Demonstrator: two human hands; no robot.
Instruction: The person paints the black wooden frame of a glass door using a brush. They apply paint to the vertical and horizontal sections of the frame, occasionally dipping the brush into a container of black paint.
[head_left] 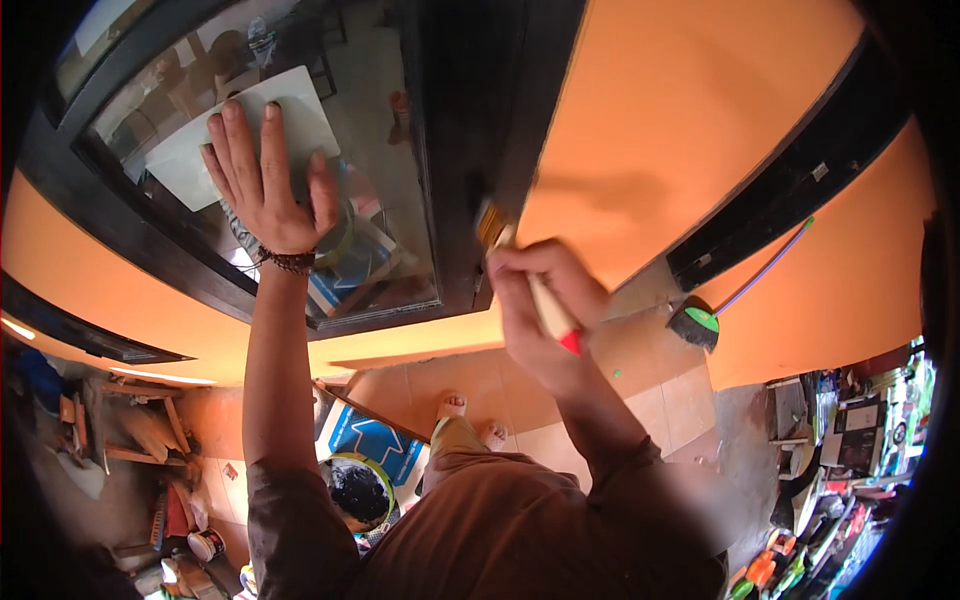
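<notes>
My left hand point(268, 190) presses flat with spread fingers on a white sheet point(318, 118) against the window pane point(375, 80). My right hand point(545, 300) grips a paintbrush point(553, 312) by its pale, red-tipped handle. The brush's bristles point up at the dark window frame point(500, 130), close to its right edge by the orange wall point(690, 110); whether they touch it I cannot tell. Below, beside my left arm, stands an open bucket point(388, 484) with a greenish rim and black paint inside.
A broom point(695, 324) with a green-and-black head leans on the wall at right. Blue-and-white cardboard point(375, 440) lies on the tiled floor near my feet. Wooden pieces point(150, 440) and a small tub point(206, 544) are at lower left. Assorted clutter point(840, 480) fills the lower right.
</notes>
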